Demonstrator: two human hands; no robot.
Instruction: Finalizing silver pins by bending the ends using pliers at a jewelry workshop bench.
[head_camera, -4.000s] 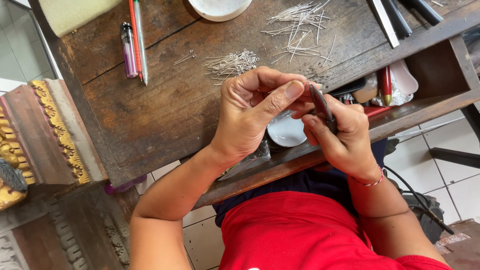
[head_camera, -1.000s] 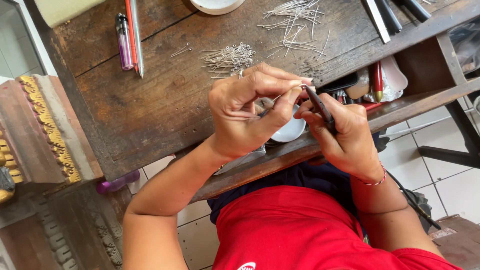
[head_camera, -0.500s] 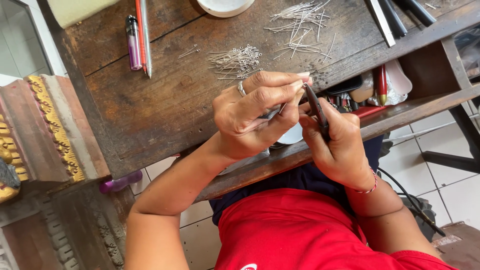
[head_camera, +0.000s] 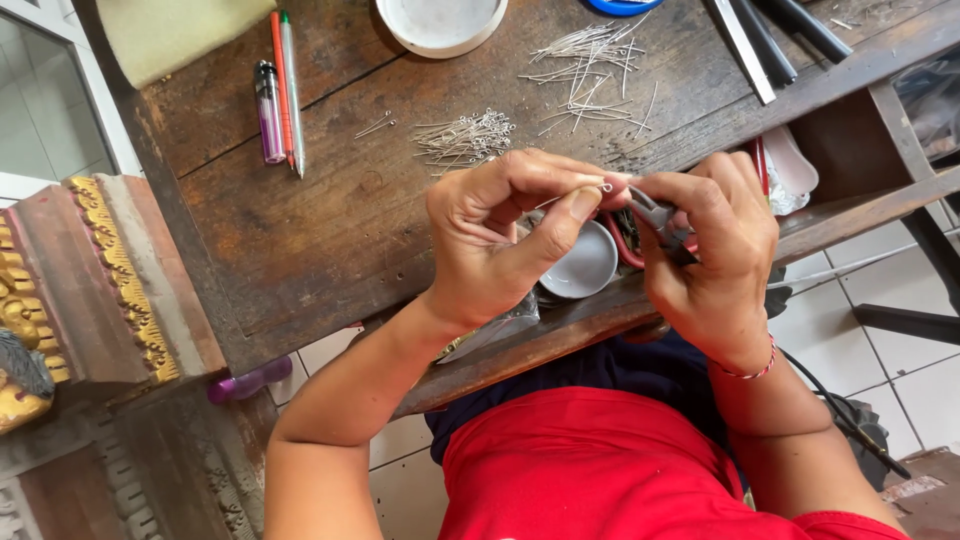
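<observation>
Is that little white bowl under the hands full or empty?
Empty, as far as it shows: the small white bowl has a bare inside, though the left hand covers part of it.

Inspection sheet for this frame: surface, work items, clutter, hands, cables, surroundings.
Surface: worn wooden bench, scratched, with an open shelf below.
Work items: thin wire pin pinched in left hand; pliers gripped in right hand, tips at the pin's looped end.
Clutter: two piles of pins, lighter, pens, white lid, small bowl.
Hands: both closed, close together over the bench edge.
Cables: dark cable by the right forearm.
Surroundings: tiled floor, carved gilded frame at left.
</observation>
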